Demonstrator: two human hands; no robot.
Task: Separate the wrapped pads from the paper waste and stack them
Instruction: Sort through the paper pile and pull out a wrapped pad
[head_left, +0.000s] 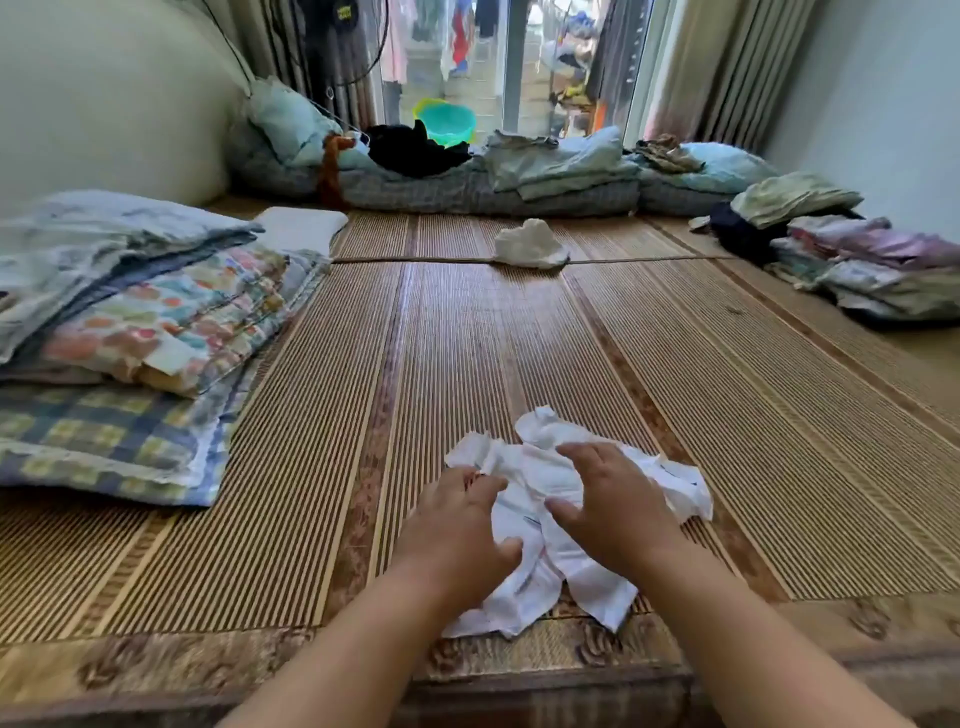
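Item: pile of pads and paper (530, 467), white, crumpled and mixed together, lying on the woven mat (467, 338) near its front border, directly before the person.

Hands: right hand (608, 499) lies on top of the pile with fingers spread and flat, gripping nothing. Left hand (457, 525) is at the pile's left side with fingers bent and tips touching the white; whether it pinches a piece cannot be told.

Progress: judged to be at the start. No stack of pads is visible anywhere, and no pad lies apart from the pile. A crumpled white lump (530, 244) sits well apart up the mat (possibly discarded paper, though this cannot be confirmed). All sorting and stacking appears left to do.

Edges and room: the pile's near end overlaps the mat's patterned front border, so pieces drawn toward the person could slip off. Bare mat lies to either side and ahead, enough for one stack and one waste heap. Bounds: folded quilts (145, 312) at left, stacked clothes (872, 270) at right, bedding (519, 176) along the far end.
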